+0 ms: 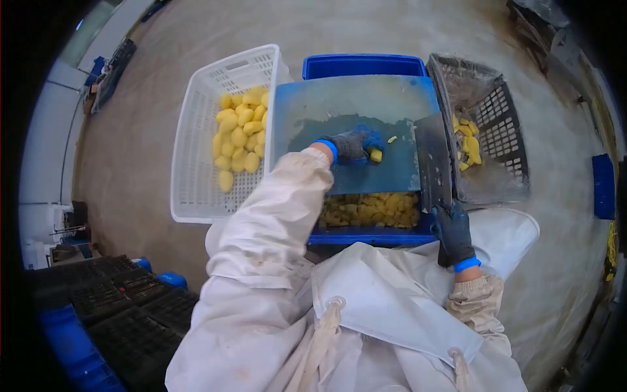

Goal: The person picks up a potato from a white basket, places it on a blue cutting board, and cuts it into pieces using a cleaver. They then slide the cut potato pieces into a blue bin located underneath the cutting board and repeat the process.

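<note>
My left hand point(353, 146), in a dark glove with blue fingertips, is closed on a yellow potato piece point(375, 155) against the blue cutting board point(313, 98). A small sliver point(392, 139) lies just right of it. My right hand point(453, 232), gloved too, is wrapped round the handle of a wide dark blade point(434, 163), which lies along the board's right edge. Below the board's near edge, many cut pieces point(369, 210) show in a blue bin point(411, 236).
On the left, a white crate point(189, 163) holds several whole peeled potatoes point(238, 134). A dark crate point(513, 130) lined with plastic, with yellow pieces point(469, 147) inside, stands on the right. Black crates point(124, 294) are at the lower left.
</note>
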A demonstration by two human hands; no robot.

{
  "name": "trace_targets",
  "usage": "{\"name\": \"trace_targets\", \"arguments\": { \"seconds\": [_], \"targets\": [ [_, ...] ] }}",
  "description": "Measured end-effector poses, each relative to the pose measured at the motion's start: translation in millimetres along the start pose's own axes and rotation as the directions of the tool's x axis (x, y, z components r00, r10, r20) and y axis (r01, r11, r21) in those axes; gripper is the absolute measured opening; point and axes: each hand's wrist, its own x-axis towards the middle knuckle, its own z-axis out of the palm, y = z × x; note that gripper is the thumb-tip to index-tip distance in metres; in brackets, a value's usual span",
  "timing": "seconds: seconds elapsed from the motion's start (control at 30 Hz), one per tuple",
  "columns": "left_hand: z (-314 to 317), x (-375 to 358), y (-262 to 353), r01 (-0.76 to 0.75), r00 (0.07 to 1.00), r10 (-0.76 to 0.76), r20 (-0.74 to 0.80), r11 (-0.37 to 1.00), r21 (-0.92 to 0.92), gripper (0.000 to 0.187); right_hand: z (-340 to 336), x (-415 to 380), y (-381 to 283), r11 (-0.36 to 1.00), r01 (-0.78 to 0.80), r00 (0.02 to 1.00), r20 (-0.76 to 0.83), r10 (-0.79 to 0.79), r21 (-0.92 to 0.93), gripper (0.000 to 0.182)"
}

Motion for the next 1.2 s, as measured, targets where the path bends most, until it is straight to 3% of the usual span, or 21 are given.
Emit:
{"name": "trace_targets", "arguments": {
  "seconds": [0.03, 0.07, 0.1, 0.13, 0.2, 0.3, 0.37, 0.4, 0.47, 0.5, 0.53, 0.6, 0.73, 0.8, 0.83, 0.9, 0.93, 1.0, 1.13, 1.2],
  "targets": [
    [-8, -12, 1, -0.136, 0.982, 0.149, 0.119, 0.985, -0.105, 0.057, 2, 2, -1, 1.000, -0.007, 1.000, 0.004, 0.007, 0.009, 0.021],
    [-13, -23, 2, -0.128, 0.982, 0.141, 0.128, 0.986, -0.106, 0.057, 4, 4, -4, 0.950, -0.233, 0.973, 0.057, 0.226, 0.206, 0.022],
    [-14, -32, 0, -0.057, 0.997, 0.068, 0.038, 0.966, -0.251, 0.052, 5, 6, -8, 0.815, -0.442, 0.897, 0.153, 0.416, 0.375, 0.022],
    [-17, -41, -3, -0.002, 0.999, -0.016, -0.043, 0.920, -0.393, 0.047, 6, 9, -14, 0.812, -0.444, 0.896, 0.159, 0.415, 0.379, 0.022],
    [-16, -49, -8, 0.021, 0.989, -0.082, -0.122, 0.899, -0.437, 0.041, 5, 11, -24, 0.728, -0.522, 0.850, 0.197, 0.489, 0.444, 0.023],
    [-5, -44, -6, 0.062, 0.963, -0.166, -0.212, 0.903, -0.424, 0.042, 7, 10, -17, 0.763, -0.503, 0.863, 0.184, 0.471, 0.405, 0.024],
    [30, -24, -13, -0.099, 0.907, 0.029, -0.421, 0.984, -0.147, 0.037, 7, 9, -13, 0.778, -0.500, 0.865, 0.183, 0.467, 0.380, 0.024],
    [27, -27, -7, -0.102, 0.906, 0.031, -0.421, 0.984, -0.146, 0.037, 7, 9, -12, 0.792, -0.496, 0.868, 0.183, 0.462, 0.355, 0.024],
    [21, -34, 2, 0.061, 0.952, -0.077, -0.297, 0.996, -0.063, 0.038, 6, 8, -11, 0.826, -0.473, 0.881, 0.157, 0.446, 0.307, 0.025],
    [19, -43, -8, 0.146, 0.934, -0.192, -0.300, 0.975, -0.168, 0.041, 6, 9, -10, 0.857, -0.445, 0.895, 0.130, 0.426, 0.258, 0.025],
    [18, -51, -17, 0.148, 0.935, -0.193, -0.299, 0.975, -0.166, 0.041, 5, 8, -11, 0.857, -0.445, 0.895, 0.131, 0.425, 0.261, 0.025],
    [15, -67, -32, 0.294, 0.853, -0.299, -0.429, 0.953, -0.078, 0.044, 4, 9, -14, 0.811, -0.516, 0.857, 0.166, 0.489, 0.274, 0.026],
    [17, -68, -46, 0.269, 0.824, -0.288, -0.488, 0.957, -0.109, 0.044, 8, 8, -8, 0.807, -0.488, 0.873, 0.180, 0.454, 0.333, 0.026],
    [19, -47, -45, 0.127, 0.817, -0.147, -0.558, 0.989, -0.074, 0.045, 17, 7, 9, 0.912, -0.271, 0.962, 0.074, 0.261, 0.308, 0.026],
    [20, -37, -39, 0.122, 0.816, -0.142, -0.561, 0.990, -0.073, 0.045, 13, 8, 2, 0.914, -0.268, 0.963, 0.068, 0.260, 0.305, 0.026],
    [20, -23, -26, 0.109, 0.806, -0.228, -0.547, 0.964, -0.241, 0.048, 7, 9, -13, 0.842, -0.457, 0.889, 0.179, 0.422, 0.286, 0.026],
    [18, -22, -22, 0.106, 0.806, -0.225, -0.548, 0.965, -0.241, 0.048, 7, 10, -11, 0.843, -0.457, 0.889, 0.176, 0.422, 0.285, 0.026],
    [17, -22, -16, 0.198, 0.776, -0.357, -0.520, 0.921, -0.336, 0.052, 8, 8, -5, 0.890, -0.395, 0.918, 0.129, 0.375, 0.227, 0.026],
    [19, -40, -54, 0.187, 0.781, -0.338, -0.526, 0.929, -0.320, 0.050, 10, 8, -5, 0.847, -0.475, 0.879, 0.168, 0.446, 0.237, 0.026],
    [15, -46, -57, 0.232, 0.793, -0.286, -0.538, 0.958, -0.167, 0.055, 17, 8, 2, 0.874, -0.381, 0.923, 0.179, 0.341, 0.300, 0.026]
  ]
}}
